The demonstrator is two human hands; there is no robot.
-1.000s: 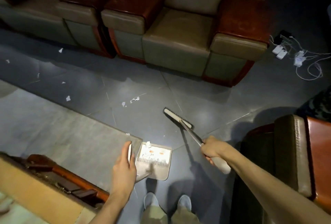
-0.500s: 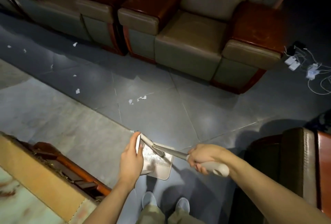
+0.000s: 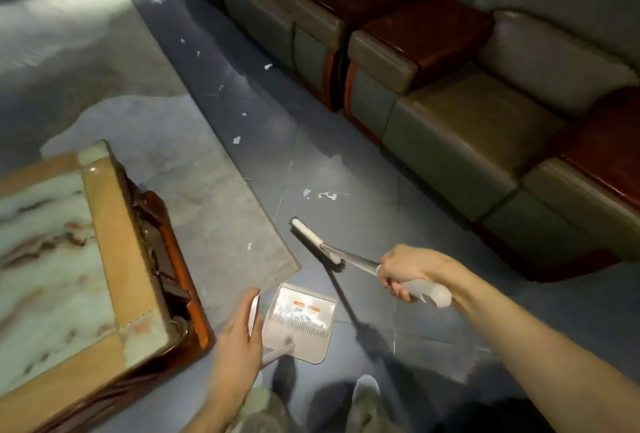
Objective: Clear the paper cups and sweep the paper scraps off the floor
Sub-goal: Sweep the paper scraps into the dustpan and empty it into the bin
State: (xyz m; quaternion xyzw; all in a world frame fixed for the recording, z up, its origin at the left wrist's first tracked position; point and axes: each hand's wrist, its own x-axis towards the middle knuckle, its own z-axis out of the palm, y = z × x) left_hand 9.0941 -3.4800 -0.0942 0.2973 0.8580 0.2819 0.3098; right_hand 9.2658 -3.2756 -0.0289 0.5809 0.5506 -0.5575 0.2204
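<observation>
A: Hands?

B: Right hand (image 3: 407,273) is gripping the broom (image 3: 356,261) by its pale handle, fingers wrapped round it. Left hand (image 3: 239,335) is holding the dustpan (image 3: 304,335) by the white grip of its long handle, fingers lying fairly straight along it. It's blurred, so I can't give finer grip detail.

A: Broom head?

B: Brush head (image 3: 311,240) is pointing away from the person, just beyond the dustpan's mouth. Can't tell if the bristles are touching the floor (image 3: 346,155).

A: Scraps?

B: Some paper scraps (image 3: 299,314) are sitting inside the dustpan. Two more (image 3: 327,195) are lying on the dark floor just past the brush head. One (image 3: 249,246) is lying on the lighter grey patch of floor (image 3: 214,210), near its corner. Others (image 3: 237,140) are trailing along that patch's edge toward the sofas (image 3: 467,127).

A: Dustpan position?

B: It's sitting on the dark floor, right at the corner of the lighter patch, in front of the person's shoes (image 3: 367,391).

A: Anything else?

B: A marble-topped bench (image 3: 104,224) is standing to the left, its corner near the left hand.
</observation>
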